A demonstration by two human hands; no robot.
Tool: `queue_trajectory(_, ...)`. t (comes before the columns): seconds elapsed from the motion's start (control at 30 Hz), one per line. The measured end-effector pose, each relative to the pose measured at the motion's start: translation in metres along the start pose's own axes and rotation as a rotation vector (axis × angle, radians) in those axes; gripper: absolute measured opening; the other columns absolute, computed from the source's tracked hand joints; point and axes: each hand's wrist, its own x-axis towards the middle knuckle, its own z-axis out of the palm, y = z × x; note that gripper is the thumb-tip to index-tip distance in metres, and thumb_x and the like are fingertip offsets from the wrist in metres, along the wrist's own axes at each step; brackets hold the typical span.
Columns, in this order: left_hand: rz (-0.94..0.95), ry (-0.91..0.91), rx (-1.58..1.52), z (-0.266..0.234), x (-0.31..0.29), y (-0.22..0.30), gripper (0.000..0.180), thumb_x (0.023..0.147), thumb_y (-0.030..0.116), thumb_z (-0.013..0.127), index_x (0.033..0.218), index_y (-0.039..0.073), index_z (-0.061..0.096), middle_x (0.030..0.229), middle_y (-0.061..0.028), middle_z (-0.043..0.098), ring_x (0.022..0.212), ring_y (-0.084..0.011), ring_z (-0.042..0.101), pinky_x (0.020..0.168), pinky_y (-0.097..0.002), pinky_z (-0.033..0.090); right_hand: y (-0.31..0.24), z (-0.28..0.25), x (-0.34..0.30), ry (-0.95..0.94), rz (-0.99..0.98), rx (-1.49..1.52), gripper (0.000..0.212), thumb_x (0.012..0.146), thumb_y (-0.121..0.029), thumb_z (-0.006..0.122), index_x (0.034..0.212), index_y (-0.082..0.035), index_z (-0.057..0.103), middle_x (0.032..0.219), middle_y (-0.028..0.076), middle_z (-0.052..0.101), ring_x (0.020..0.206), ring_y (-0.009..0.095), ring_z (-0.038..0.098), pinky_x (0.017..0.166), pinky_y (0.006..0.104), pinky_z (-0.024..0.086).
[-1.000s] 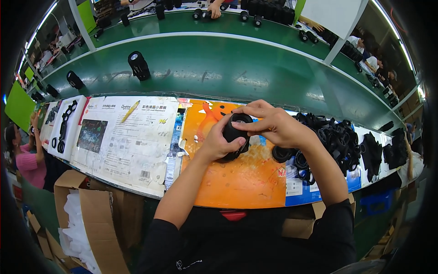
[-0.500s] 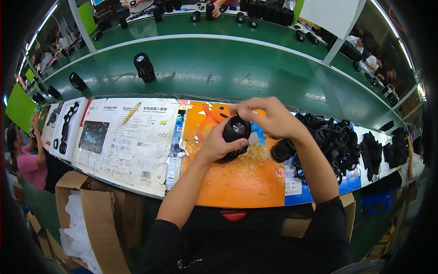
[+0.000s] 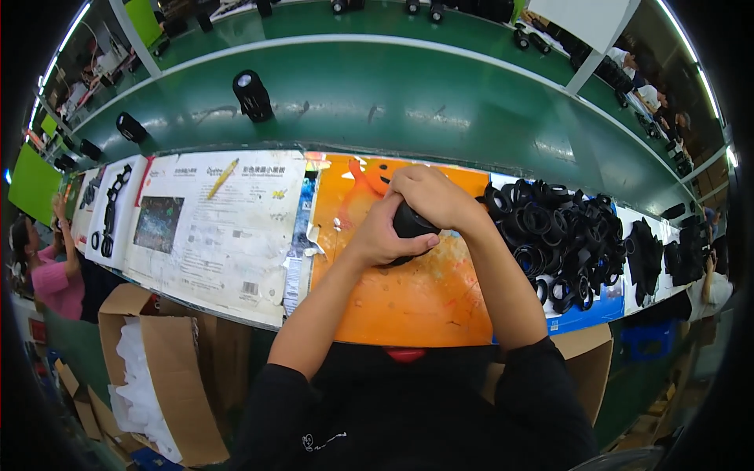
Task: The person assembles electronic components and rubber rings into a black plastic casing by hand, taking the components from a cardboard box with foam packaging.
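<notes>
A black cylindrical part (image 3: 408, 223) stands on the orange mat (image 3: 408, 298) in front of me. My left hand (image 3: 383, 235) wraps its lower side with the thumb along the front. My right hand (image 3: 430, 196) covers its top, fingers curled down over it. Most of the part is hidden under both hands. A heap of black rings (image 3: 554, 239) lies just right of my right forearm.
A green conveyor belt (image 3: 393, 102) runs behind the bench and carries black cylinders (image 3: 251, 96). Printed white sheets (image 3: 212, 228) lie at the left. An open cardboard box (image 3: 157, 377) with white foam stands lower left. A person in pink (image 3: 47, 267) sits at the far left.
My right hand has come down over the top of the black part, which now stands hidden under both hands. The black cylinder on the conveyor has drifted right.
</notes>
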Motion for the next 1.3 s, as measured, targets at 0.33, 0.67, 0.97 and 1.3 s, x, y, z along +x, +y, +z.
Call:
queue_trajectory(0.33,-0.125,0.214,-0.853,-0.019,0.006,-0.026,0.083,0.104,0.081,0.053,0.125,0.002,0.066,0.099,-0.0138,0.077,0.086,-0.0251,0.078,0.079,-0.0372,0.066,0.024,0.077,-0.039,0.359,0.266,1.154,0.052,0.12,-0.046,0.043,0.136,-0.004,0.069,0.117,0.009,0.075,0.111,0.021,0.071,0.095,0.0372,0.058)
queue_trajectory(0.67,-0.019,0.424,-0.808,-0.033,0.01,-0.021,0.073,0.114,0.072,0.041,0.137,0.005,0.06,0.117,-0.0115,0.073,0.114,-0.0256,0.073,0.103,-0.0419,0.06,0.019,0.075,-0.01,0.573,0.214,1.142,0.051,0.112,-0.042,0.071,0.143,-0.006,0.053,0.125,0.012,0.068,0.101,0.023,0.073,0.085,0.0371,0.062)
queue_trajectory(0.97,-0.035,0.592,0.098,-0.103,0.054,-0.028,0.033,0.099,0.02,0.078,0.126,0.004,0.068,0.127,-0.0125,0.067,0.124,-0.0298,0.063,0.11,-0.0481,0.052,0.083,-0.057,0.066,0.771,0.203,-0.424,0.067,0.097,-0.044,0.084,0.15,-0.009,0.063,0.137,0.025,0.067,0.126,0.045,0.06,0.11,0.0516,0.051)
queue_trajectory(1.3,-0.085,0.932,0.795,-0.313,0.151,-0.069,0.105,0.076,0.045,0.099,0.151,-0.005,0.045,0.148,-0.0305,0.061,0.138,-0.0465,0.06,0.116,-0.0512,0.048,0.067,-0.051,0.034,0.855,-0.027,-0.578,0.069,0.098,-0.025,0.082,0.16,-0.009,0.055,0.162,0.024,0.046,0.138,0.044,0.051,0.11,0.0508,0.05)
